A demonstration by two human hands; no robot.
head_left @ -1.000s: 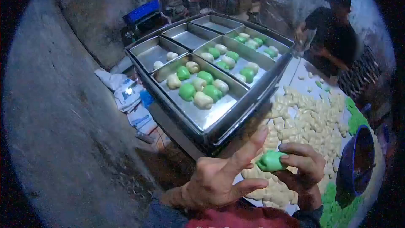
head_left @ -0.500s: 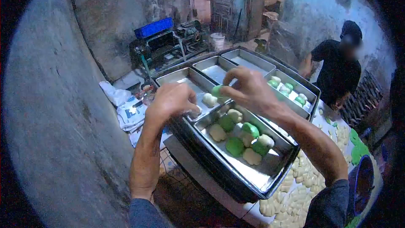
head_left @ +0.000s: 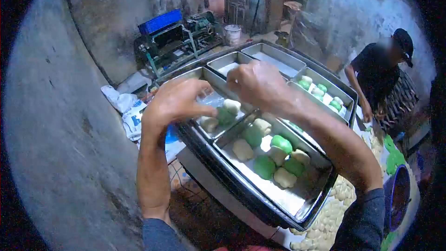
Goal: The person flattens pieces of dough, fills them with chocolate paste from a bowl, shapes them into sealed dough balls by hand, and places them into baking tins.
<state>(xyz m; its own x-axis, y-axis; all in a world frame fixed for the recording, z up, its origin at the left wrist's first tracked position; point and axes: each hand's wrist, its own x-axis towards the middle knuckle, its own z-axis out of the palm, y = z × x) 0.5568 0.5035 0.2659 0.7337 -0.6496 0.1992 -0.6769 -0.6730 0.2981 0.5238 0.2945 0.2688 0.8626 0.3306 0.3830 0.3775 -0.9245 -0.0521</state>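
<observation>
My left hand hovers over the near end of the left metal tray, thumb and fingers apart with nothing visible between them. Its thumb comes close to a green dough ball. A pale dough ball and another pale ball sit on either side of that green one. Above the divide between the left and middle trays, my right hand has its fingers curled together. Whatever they may hold is hidden. The nearest tray carries several green and pale dough pieces.
Farther right, another tray holds green and white dough pieces. Many cut pale dough pieces cover the table beside a dark tub. A person in a cap stands at the right. Machinery stands by the back wall.
The green dough ball from my right hand now lies in the left tray between two pale ones. My right hand has drawn up and left; my left hand has lifted and opened.
</observation>
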